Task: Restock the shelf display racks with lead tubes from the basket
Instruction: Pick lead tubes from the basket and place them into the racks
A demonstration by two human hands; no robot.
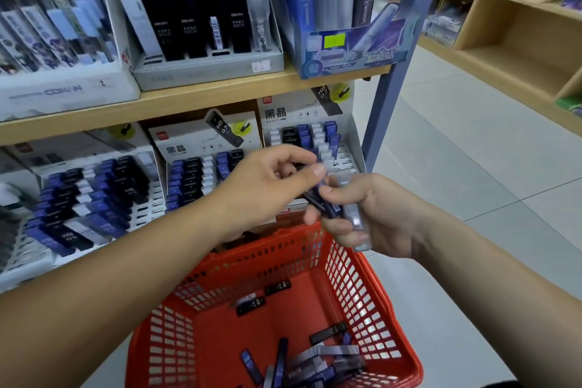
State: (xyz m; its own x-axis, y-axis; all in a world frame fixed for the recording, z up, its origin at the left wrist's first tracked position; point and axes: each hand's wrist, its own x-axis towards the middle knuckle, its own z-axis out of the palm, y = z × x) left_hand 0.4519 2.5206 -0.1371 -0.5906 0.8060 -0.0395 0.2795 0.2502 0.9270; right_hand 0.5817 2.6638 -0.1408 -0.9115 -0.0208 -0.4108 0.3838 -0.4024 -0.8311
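Before a wooden shelf [189,101] in a shop aisle, three white display racks stand side by side on the lower level. The left rack [94,198] is packed with rows of blue, black and clear tubes. The middle rack [201,176] holds shorter rows of the same colours. The right rack [318,142] has its tubes towards the back, with the slotted base showing in front of them. On the level above, a grey tray [204,66] carries upright black and blue packs, and just beside it a blue carton [346,50] holds tall blue, grey and dark packs. Below the hands sits a red plastic basket [362,293]. Its lead tubes [315,362] lie mostly in a loose heap of blue, black and clear ones at the near right corner. Two black tubes [252,305] marked HB 0.7 lie apart from the heap, nearer the far wall. Above the basket's far rim, in front of the right rack, the two hands meet. The right hand [371,214] has its fingers [338,225] curled round a small bundle [356,217] of clear and dark blue tubes, which stick out above and below the grip. The left hand [267,189] reaches across, its fingers [296,153] bent and its thumb pressed forward. Between them they pinch the upper end of one dark tube [326,203], whose lower part lies in the bundle.
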